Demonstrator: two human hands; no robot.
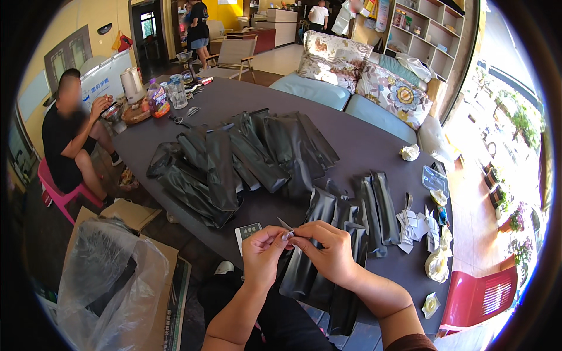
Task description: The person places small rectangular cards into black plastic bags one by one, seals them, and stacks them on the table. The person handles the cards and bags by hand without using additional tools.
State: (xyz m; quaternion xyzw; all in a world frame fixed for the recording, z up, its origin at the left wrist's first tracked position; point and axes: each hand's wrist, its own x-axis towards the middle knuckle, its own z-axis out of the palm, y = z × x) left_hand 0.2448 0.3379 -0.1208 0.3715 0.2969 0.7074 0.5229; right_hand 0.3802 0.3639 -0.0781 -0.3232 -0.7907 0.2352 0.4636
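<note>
My left hand (264, 252) and my right hand (325, 248) meet at the near edge of the dark table, their fingertips pinching a small pale piece (287, 227) with a pointed tip, perhaps a label or sticker. Just behind my left hand lies a white card with a dark printed panel (250, 230). Black glossy pouches (316, 272) lie under and beside my right hand. A larger heap of black pouches (246, 153) covers the middle of the table, and more narrow ones (378, 210) lie to the right. Small white paper pieces (410, 226) are scattered farther right.
An open cardboard box with a clear plastic liner (114, 272) stands at left. A person (72, 136) sits on a pink chair beyond it. Scissors (180, 121), a bottle (157, 100) and a kettle (131, 85) are at the far left. Crumpled wrappers (437, 263) line the right edge, near a red chair (478, 300).
</note>
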